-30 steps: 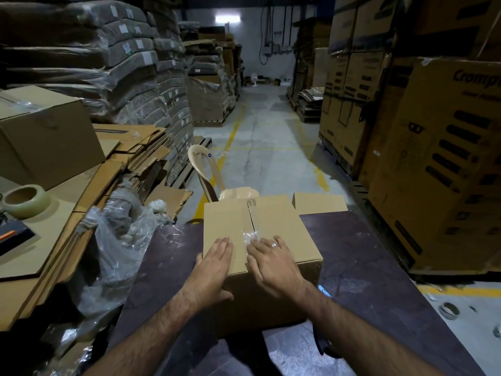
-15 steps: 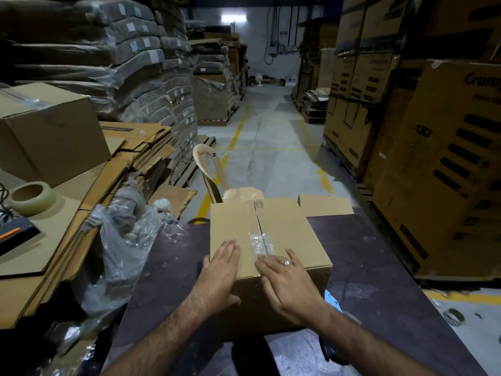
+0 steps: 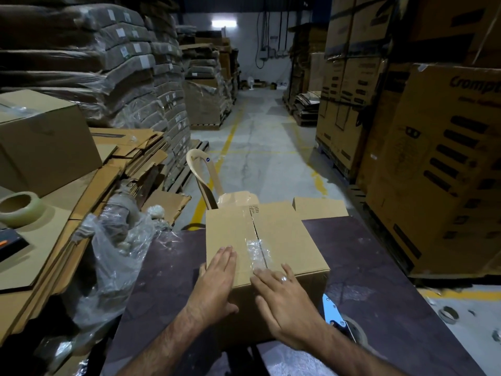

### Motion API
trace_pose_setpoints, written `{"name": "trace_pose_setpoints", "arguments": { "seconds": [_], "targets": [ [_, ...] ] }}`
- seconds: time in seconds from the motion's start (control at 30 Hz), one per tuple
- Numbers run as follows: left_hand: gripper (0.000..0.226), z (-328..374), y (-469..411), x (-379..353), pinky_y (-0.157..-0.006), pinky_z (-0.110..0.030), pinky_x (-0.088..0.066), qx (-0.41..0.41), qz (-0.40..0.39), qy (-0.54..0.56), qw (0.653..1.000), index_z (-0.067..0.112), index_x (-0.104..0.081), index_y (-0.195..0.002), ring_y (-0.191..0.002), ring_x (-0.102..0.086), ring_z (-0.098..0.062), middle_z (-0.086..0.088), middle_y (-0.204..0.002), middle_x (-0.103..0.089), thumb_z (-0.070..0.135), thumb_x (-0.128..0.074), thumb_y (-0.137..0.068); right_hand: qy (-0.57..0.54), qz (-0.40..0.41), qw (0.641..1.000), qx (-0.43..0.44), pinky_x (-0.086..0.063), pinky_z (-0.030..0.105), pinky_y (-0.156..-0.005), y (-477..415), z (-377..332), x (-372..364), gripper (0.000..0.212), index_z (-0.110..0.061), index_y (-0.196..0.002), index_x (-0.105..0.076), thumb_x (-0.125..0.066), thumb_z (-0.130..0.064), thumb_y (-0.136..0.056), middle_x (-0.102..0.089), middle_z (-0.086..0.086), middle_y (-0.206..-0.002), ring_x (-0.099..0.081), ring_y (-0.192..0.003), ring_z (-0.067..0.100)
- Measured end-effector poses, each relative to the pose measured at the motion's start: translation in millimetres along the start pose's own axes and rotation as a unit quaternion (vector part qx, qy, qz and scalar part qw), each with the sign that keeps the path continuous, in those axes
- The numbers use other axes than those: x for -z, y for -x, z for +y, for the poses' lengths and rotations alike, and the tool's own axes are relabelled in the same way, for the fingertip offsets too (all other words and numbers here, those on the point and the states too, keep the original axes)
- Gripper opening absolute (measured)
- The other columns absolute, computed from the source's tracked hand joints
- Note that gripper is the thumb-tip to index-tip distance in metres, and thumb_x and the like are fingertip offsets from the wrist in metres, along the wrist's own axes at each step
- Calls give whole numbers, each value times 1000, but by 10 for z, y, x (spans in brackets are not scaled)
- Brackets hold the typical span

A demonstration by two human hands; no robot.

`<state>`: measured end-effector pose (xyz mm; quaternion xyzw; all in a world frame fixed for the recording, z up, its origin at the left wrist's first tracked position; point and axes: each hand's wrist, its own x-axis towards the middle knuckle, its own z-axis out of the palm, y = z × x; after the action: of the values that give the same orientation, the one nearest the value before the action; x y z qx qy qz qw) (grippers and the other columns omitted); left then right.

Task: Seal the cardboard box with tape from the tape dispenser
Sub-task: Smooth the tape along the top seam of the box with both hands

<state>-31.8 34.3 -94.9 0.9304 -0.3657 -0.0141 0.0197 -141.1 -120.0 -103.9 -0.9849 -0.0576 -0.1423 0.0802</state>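
A closed brown cardboard box [image 3: 282, 240] sits on the dark purple table [image 3: 366, 253]. Clear tape [image 3: 257, 251] runs along its centre seam, wrinkled near the front edge. My left hand [image 3: 217, 286] lies flat over the box's near left edge, fingers together. My right hand [image 3: 284, 299] rests flat at the near edge, fingertips on the tape end, a ring on one finger. The blue tape dispenser [image 3: 334, 316] lies on the table just right of my right wrist, partly hidden by the arm.
A spare tape roll [image 3: 20, 208] sits on flattened cardboard [image 3: 48, 240] at left, beside a brown box [image 3: 46, 142]. Crumpled clear plastic [image 3: 113, 267] hangs off the table's left. A tan plastic chair [image 3: 211, 185] stands behind the box. Tall printed cartons [image 3: 433, 164] line the right.
Both hands have slid back along the box top toward its near edge, the right hand smoothing the tape down to the front rim. The camera view shifted slightly.
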Motion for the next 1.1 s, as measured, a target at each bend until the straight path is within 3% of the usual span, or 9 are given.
{"name": "trace_pose_setpoints", "arguments": {
  "seconds": [0.17,0.33,0.47,0.6,0.77,0.9,1.1],
  "targets": [
    [118,-11,-6,4,-118,-46,-11,-2,3,-3,1000,10,8,-151,-148,9,-22,-6,-161,12,43,-76,-74,18,16,999,-41,-17,46,-113,-280,88,53,48,-16,-123,-57,-26,-37,-93,-58,4,-131,-54,-114,21],
    [116,11,4,7,-119,-42,-7,-5,9,-4,1000,9,7,-151,-148,9,-23,-7,-161,12,42,-75,-76,21,9,1000,-15,-17,46,-109,-3,92,-15,44,-17,-126,-55,-33,-36,-92,-58,1,-130,-54,-115,18],
    [118,-10,-11,11,-118,-47,-10,0,-1,-5,1000,10,8,-151,-148,9,-22,-6,-161,13,43,-75,-75,16,17,998,-61,-15,46,-113,-294,107,33,46,-18,-123,-56,-27,-36,-92,-58,2,-131,-53,-116,19],
    [118,-6,-12,-10,-118,-48,-11,-1,1,-2,1000,11,7,-151,-148,10,-22,-5,-161,13,44,-76,-74,7,1,1000,-19,-16,47,-111,-47,35,-27,44,-19,-127,-52,-31,-37,-93,-56,1,-132,-52,-117,17],
    [118,-17,-13,4,-118,-48,-12,-2,-3,-6,1000,10,7,-151,-148,9,-22,-6,-161,12,44,-75,-74,21,10,998,-66,-11,46,-113,-295,108,63,48,-18,-121,-56,-23,-38,-92,-56,3,-132,-53,-115,20],
    [117,-9,-13,-7,-119,-49,-13,-3,-5,-13,1000,10,8,-151,-148,10,-22,-6,-161,13,46,-75,-75,8,-14,1000,-13,-16,47,-112,-92,31,-38,44,-20,-127,-53,-31,-37,-93,-55,1,-134,-51,-118,18],
    [119,-28,-21,-7,-119,-49,-14,-1,-4,-10,1000,11,6,-151,-148,7,-22,-6,-161,10,45,-77,-72,-12,-4,999,-39,-10,43,-114,-225,60,43,52,-17,-131,-51,-24,-39,-93,-51,3,-139,-46,-125,20]
  ]
}}
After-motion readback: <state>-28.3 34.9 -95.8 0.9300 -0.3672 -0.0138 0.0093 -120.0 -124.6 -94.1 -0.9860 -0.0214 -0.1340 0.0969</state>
